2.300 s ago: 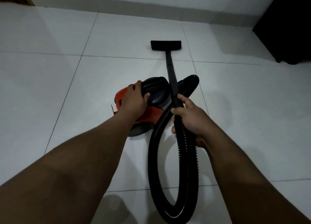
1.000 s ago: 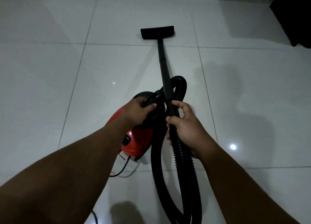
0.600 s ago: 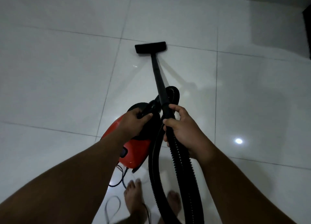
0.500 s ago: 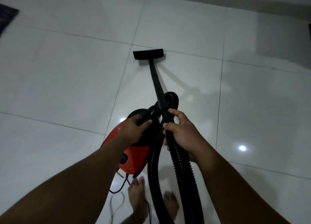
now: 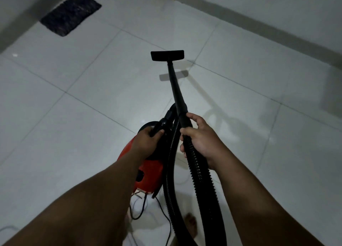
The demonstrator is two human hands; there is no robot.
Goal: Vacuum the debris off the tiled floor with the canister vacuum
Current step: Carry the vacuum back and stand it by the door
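The red and black canister vacuum [image 5: 149, 173] hangs off the floor, carried by its black top handle in my left hand [image 5: 148, 140]. My right hand [image 5: 199, 140] grips the black wand where it joins the ribbed hose [image 5: 201, 182]. The wand [image 5: 175, 90] runs forward to the flat black floor nozzle [image 5: 167, 55], which floats above the white tiled floor [image 5: 92, 125], its shadow below it. The hose loops down past the bottom edge. No debris shows on the tiles.
A dark mat [image 5: 71, 12] lies at the far left by the wall. A grey skirting [image 5: 259, 34] runs along the far right wall. The black power cord [image 5: 146, 207] dangles under the canister, and a bare foot [image 5: 190, 225] stands below it.
The view has swung left, bringing the dark mat into sight. The canister was lifted off the floor earlier and stays carried. The nozzle has risen off the tiles. Both grips are unchanged.
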